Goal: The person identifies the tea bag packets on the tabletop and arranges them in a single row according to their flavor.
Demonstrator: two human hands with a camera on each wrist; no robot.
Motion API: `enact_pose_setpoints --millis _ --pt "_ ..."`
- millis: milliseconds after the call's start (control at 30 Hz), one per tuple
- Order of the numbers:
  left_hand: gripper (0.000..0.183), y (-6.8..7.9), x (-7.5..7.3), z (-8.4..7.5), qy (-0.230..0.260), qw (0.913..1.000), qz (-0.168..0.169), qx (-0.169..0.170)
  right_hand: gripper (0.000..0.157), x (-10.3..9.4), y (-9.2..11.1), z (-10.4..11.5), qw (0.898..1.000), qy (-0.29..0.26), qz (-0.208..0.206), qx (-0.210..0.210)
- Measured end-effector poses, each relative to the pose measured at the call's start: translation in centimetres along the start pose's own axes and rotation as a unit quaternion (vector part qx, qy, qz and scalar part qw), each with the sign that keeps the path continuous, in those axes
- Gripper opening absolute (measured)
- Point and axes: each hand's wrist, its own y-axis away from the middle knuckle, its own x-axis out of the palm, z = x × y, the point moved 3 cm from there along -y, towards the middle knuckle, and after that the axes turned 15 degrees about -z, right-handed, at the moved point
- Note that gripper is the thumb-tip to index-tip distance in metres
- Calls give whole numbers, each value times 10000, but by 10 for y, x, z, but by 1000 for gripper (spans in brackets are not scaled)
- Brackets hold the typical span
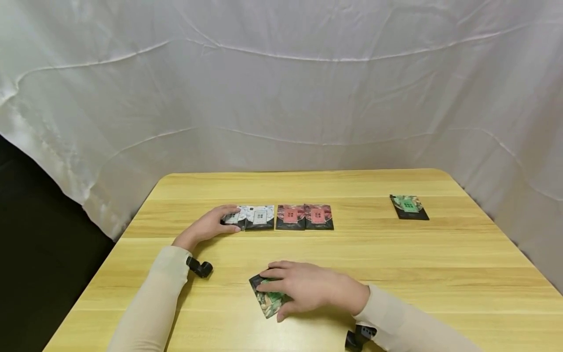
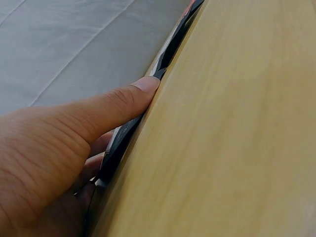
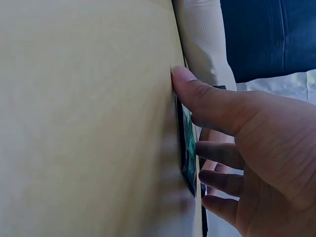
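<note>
My left hand (image 1: 211, 227) spans a white-and-black sachet (image 1: 233, 218) at the left end of a row, index finger at its far edge and thumb along its near edge. In the left wrist view, the thumb presses against the sachet's dark edge (image 2: 123, 137), with the other fingers partly hidden behind. Nearer the front, my right hand (image 1: 308, 287) lies over a tilted green-and-black sachet (image 1: 269, 305), fingers spread and fairly straight across it. The right wrist view shows the thumb by one end of that green sachet (image 3: 187, 133); part of it is covered.
Beside the left hand lies a second white sachet (image 1: 260, 217), followed by two red sachets (image 1: 291, 216) edge to edge. Another green sachet (image 1: 409, 207) sits at the back right of the wooden table (image 1: 374, 254). A pale curtain (image 1: 308, 98) hangs behind.
</note>
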Motion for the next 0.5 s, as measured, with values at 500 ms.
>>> enact_pose_setpoints --millis 500 --pt "74 0 -2 -3 -61 9999 3 91 64 -10 10 -15 9979 356 -257 478"
